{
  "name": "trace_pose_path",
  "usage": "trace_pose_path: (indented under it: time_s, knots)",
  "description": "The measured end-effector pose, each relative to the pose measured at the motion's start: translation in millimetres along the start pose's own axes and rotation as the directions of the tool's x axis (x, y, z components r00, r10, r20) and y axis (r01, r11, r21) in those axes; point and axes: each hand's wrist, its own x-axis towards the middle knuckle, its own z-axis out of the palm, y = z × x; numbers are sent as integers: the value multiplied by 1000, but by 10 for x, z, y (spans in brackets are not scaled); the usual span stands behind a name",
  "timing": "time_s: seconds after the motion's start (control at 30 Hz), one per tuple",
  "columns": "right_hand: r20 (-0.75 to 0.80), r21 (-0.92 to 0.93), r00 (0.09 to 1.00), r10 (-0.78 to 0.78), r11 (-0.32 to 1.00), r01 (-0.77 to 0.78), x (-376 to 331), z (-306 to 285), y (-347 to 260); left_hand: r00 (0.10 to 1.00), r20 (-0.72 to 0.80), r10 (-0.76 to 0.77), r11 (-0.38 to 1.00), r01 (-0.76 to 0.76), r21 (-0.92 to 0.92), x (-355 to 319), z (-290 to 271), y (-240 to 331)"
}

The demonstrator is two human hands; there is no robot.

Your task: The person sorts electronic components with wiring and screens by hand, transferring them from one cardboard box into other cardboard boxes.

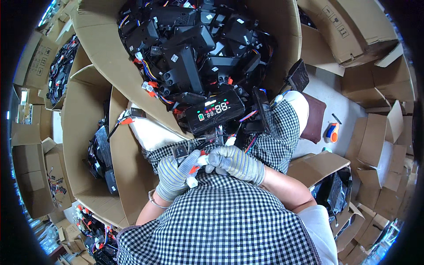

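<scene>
My left hand, in a grey striped work glove, is closed around a small bundle of red-and-white wire connectors. A loose white plug hangs below its fingers, and a small dark square module sticks up beside its thumb. My right hand, gloved the same way, pinches a white connector that meets the bundle between both hands. Just beyond them, a black display unit with lit coloured symbols lies tilted at the big carton's near edge. Wires run down from it toward my hands.
A large carton ahead holds many black plastic units with wires. Another carton with black parts stands left. An orange tape-like tool lies on the floor at right, near a carton with black plastic wrap.
</scene>
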Motion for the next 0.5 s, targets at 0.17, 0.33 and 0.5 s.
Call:
trace_pose_path:
  time_s: [0.17, 0.33, 0.5]
  knots:
    - [-22, -453, 935, -353, 837, 305, -118, 63, -152, 988, 97, -121, 955, 143, -261, 182, -134, 24]
    - [-371, -326, 603, -706, 707, 627, -438, 122, -999, 830, -99, -548, 650, 348, -675, 88, -56, -4]
    - [-67, -976, 620, -782, -77, -203, -191, -115, -1206, 831, 109, -545, 451, 400, -798, 181, -284, 128]
